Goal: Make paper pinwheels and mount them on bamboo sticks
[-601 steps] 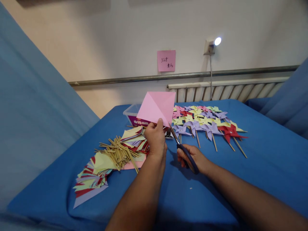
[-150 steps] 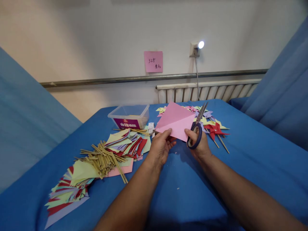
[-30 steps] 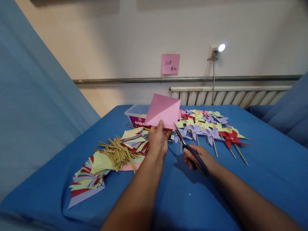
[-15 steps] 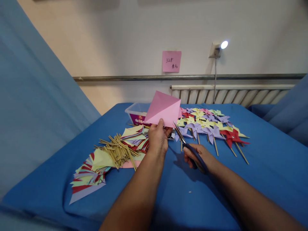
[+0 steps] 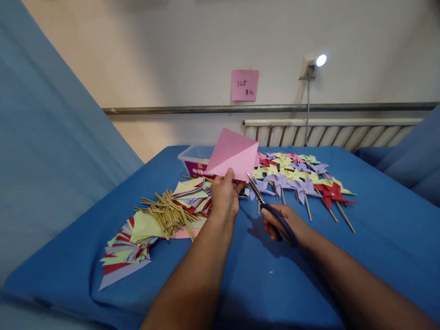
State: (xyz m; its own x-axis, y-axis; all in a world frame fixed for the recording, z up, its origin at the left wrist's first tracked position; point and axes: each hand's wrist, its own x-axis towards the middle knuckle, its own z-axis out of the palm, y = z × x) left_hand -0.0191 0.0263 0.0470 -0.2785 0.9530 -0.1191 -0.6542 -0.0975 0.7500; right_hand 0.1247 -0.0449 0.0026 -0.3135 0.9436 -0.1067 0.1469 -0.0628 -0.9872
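A square of pink paper point(image 5: 233, 156) with a crease across it is held up over the table by my left hand point(image 5: 225, 195), thumb on top and fingers beneath. My right hand point(image 5: 283, 222) grips dark-handled scissors point(image 5: 280, 220). Their blades meet the paper's lower right corner; how far they are parted is hard to make out. Behind the paper, partly covered, stands a clear plastic box point(image 5: 195, 160) with a purple label. Beyond the scissors lie several finished paper pinwheels point(image 5: 304, 188) on sticks, in purple, yellow, red, pink and green.
Left of my left arm lie a heap of short wooden sticks point(image 5: 172, 214), a stack of coloured paper point(image 5: 192, 195) and a fanned paper pile point(image 5: 129, 250). Blue cloth covers the table point(image 5: 275, 293). Curtains point(image 5: 51, 128) hang at both sides; a radiator point(image 5: 326, 133) is on the wall behind.
Almost nothing differs. The scissor tips have shifted very slightly left at the paper's corner, and the whole view has moved a little.
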